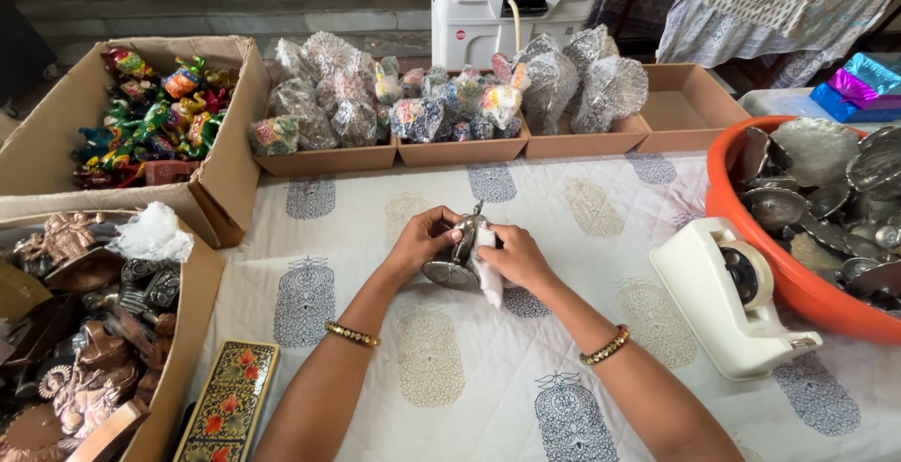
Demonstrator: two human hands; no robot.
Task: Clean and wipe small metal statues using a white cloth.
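A small silver metal figurine [458, 254] with a round base is held over the printed white tablecloth [450, 368] at the middle of the table. My left hand [422, 241] grips its left side. My right hand [514, 255] presses a white cloth [488, 269] against its right side. Both wrists wear beaded gold bangles.
A white tape dispenser [727, 298] sits to the right, beside an orange tub [798, 284] of metal pieces. Shallow cardboard trays [450, 152] of wrapped figurines line the far edge. Boxes of colourful toys [150, 115] and bronze figurines [84, 331] stand left; a painted box [225, 401] lies near.
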